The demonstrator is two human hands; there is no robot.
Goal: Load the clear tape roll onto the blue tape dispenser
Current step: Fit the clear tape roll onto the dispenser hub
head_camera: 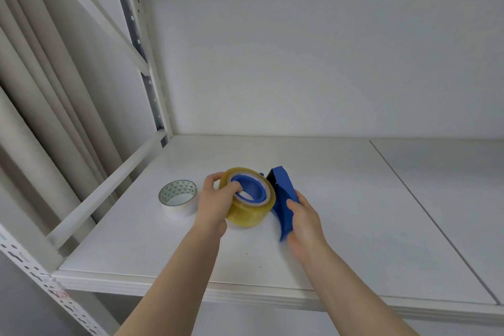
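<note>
The clear, yellowish tape roll [249,211] sits around the blue hub of the blue tape dispenser [283,196], just above the white shelf [354,213]. My left hand [215,199] grips the roll's left side, with fingers curled over its rim into the hub opening. My right hand [302,218] holds the dispenser's blue handle from the right. The dispenser's lower part is hidden behind the roll and my right hand.
A white tape roll [178,198] with a green-patterned core lies flat on the shelf, left of my left hand. A white rack post and crossbar [109,194] bound the shelf on the left, with the back wall behind. A seam runs across the shelf board at the right.
</note>
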